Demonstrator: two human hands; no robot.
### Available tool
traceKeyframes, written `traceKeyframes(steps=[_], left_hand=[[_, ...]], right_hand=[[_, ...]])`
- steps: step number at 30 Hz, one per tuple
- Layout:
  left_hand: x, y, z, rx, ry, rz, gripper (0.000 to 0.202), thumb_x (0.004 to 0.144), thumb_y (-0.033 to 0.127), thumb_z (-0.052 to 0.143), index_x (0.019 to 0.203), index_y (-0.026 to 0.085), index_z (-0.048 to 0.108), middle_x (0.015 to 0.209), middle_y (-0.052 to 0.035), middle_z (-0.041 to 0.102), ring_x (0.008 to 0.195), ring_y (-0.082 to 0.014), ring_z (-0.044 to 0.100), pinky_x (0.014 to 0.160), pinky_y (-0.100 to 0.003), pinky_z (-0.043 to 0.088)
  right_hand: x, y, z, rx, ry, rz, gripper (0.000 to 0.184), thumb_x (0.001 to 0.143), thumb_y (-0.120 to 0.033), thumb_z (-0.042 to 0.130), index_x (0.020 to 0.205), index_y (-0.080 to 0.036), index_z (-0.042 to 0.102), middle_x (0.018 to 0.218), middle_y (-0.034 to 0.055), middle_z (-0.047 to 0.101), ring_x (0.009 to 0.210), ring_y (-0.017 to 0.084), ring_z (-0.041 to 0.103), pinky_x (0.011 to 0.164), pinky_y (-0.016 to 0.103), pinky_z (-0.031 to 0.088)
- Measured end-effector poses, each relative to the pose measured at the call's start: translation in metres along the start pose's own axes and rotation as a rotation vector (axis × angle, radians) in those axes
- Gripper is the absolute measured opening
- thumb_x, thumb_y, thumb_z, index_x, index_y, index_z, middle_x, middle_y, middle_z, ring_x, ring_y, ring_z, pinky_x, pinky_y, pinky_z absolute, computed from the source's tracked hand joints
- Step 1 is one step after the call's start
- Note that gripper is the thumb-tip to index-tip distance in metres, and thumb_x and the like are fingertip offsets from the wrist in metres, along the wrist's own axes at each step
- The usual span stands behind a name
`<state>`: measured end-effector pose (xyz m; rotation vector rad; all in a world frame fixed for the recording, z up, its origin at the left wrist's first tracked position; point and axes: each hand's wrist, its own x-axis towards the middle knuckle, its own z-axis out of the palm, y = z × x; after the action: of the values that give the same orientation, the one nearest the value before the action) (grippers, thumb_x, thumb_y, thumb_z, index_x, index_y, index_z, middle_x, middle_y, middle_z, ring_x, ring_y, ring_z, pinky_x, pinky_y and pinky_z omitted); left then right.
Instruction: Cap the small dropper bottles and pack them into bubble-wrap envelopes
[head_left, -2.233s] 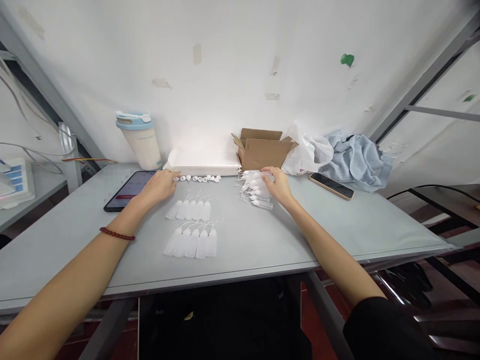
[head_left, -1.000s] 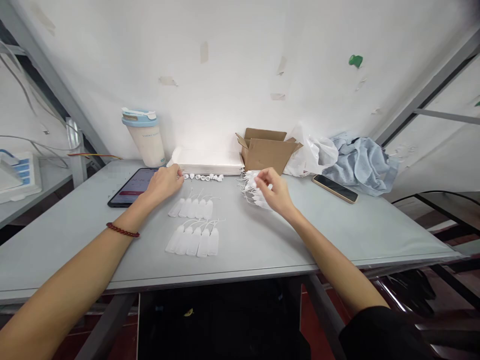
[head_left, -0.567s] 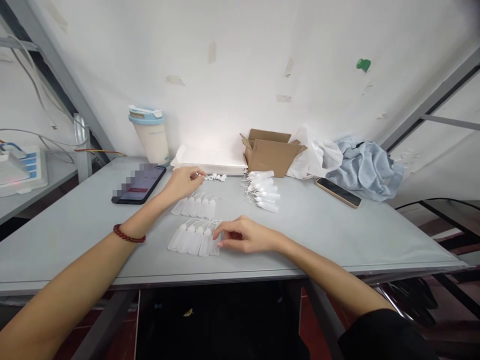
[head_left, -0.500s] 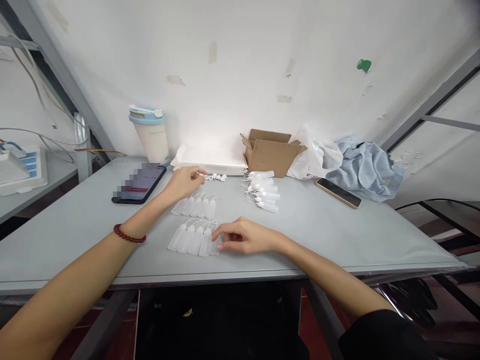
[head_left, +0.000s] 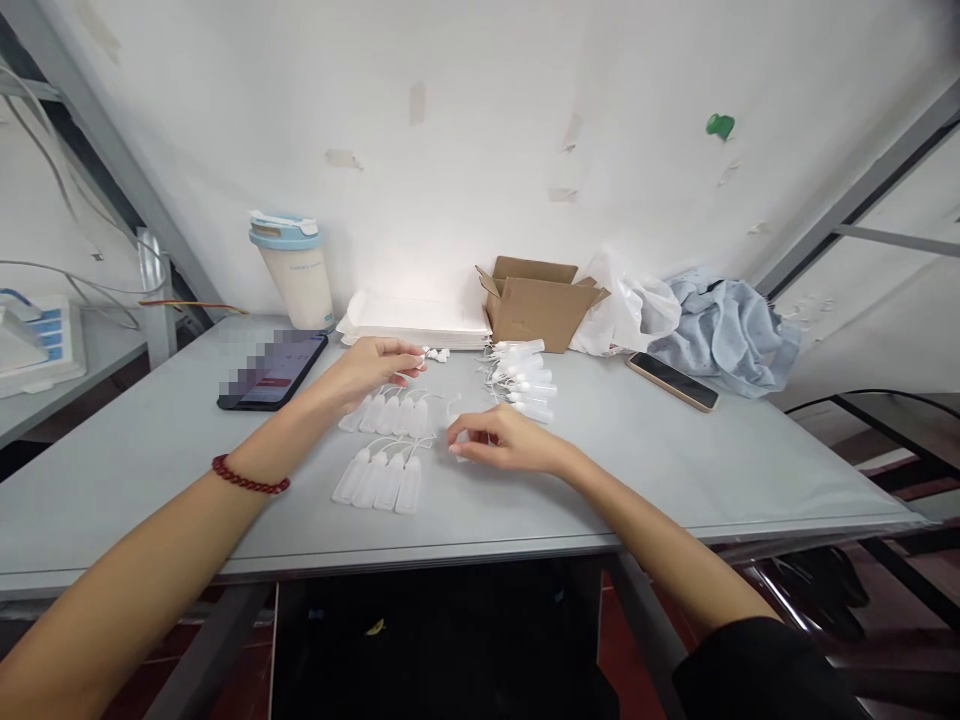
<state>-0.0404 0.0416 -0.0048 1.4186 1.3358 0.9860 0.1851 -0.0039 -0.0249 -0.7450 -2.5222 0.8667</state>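
Observation:
My left hand (head_left: 381, 363) is closed in a pinch on a small white cap, most of it hidden by the fingertips. Just right of these fingers lie several loose white caps (head_left: 441, 355). With thumb and fingers, my right hand (head_left: 504, 438) grips a small translucent plastic bottle (head_left: 461, 437), partly covered by the fingers. Two rows of similar flat bottles with thin white strands lie left of it, a back row (head_left: 395, 414) and a front row (head_left: 377, 482). Behind my right hand is a pile of capped bottles (head_left: 534, 380).
Along the wall stand a cup with a blue lid (head_left: 292, 275), a stack of white sheets or trays (head_left: 420, 320), an open cardboard box (head_left: 536, 312), a white plastic bag (head_left: 626, 315) and a blue cloth (head_left: 724, 335). Phones lie at left (head_left: 281, 370) and right (head_left: 673, 382).
My right hand has lifted the rightmost bottle out of the front row and carried it up and to the right. My left hand has moved slightly right and pinched a cap.

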Motion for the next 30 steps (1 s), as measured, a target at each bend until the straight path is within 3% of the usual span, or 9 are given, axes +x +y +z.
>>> traceKeyframes(steps=[9,12,16,20,30], left_hand=[[-0.007,0.001,0.011,-0.206,-0.141,-0.045,0.026,0.064,0.034,0.076,0.078,0.014,0.066,0.091,-0.0104,0.070,0.089,-0.0215,0.065,0.081,-0.034,0.050],[-0.010,-0.001,0.021,-0.260,-0.218,-0.078,0.024,0.066,0.033,0.075,0.077,0.015,0.065,0.093,-0.0102,0.070,0.091,-0.0217,0.065,0.084,-0.035,0.049],[-0.016,0.000,0.030,-0.354,-0.338,-0.005,0.021,0.071,0.032,0.072,0.082,0.016,0.064,0.102,-0.0089,0.068,0.099,-0.0206,0.061,0.088,-0.035,0.044],[-0.018,-0.003,0.033,-0.376,-0.433,0.026,0.025,0.073,0.033,0.070,0.090,0.016,0.064,0.097,-0.0071,0.066,0.091,-0.0187,0.059,0.083,-0.034,0.043],[-0.018,-0.005,0.034,-0.297,-0.414,0.118,0.020,0.076,0.035,0.068,0.086,0.018,0.065,0.095,-0.0034,0.061,0.086,-0.0164,0.057,0.079,-0.032,0.040]], right_hand=[[0.001,0.007,-0.002,0.009,0.314,-0.003,0.015,0.085,-0.036,0.055,0.084,-0.020,0.055,0.070,-0.0013,0.057,0.061,0.010,0.052,0.056,0.021,0.043],[0.001,0.007,0.001,0.062,0.310,-0.015,0.013,0.086,-0.032,0.054,0.081,-0.020,0.054,0.074,-0.0002,0.058,0.061,0.009,0.054,0.057,0.021,0.045],[0.003,0.008,0.005,0.146,0.268,-0.006,0.013,0.085,-0.029,0.054,0.078,-0.019,0.052,0.070,-0.0015,0.058,0.057,0.008,0.054,0.057,0.022,0.045],[0.004,0.009,0.006,0.233,0.252,0.010,0.014,0.084,-0.030,0.056,0.077,-0.019,0.051,0.068,-0.0023,0.057,0.058,0.008,0.054,0.057,0.022,0.045],[0.004,0.008,0.002,0.619,0.191,0.060,0.020,0.083,-0.034,0.059,0.078,-0.019,0.048,0.071,-0.0007,0.058,0.064,0.011,0.059,0.054,0.022,0.043]])
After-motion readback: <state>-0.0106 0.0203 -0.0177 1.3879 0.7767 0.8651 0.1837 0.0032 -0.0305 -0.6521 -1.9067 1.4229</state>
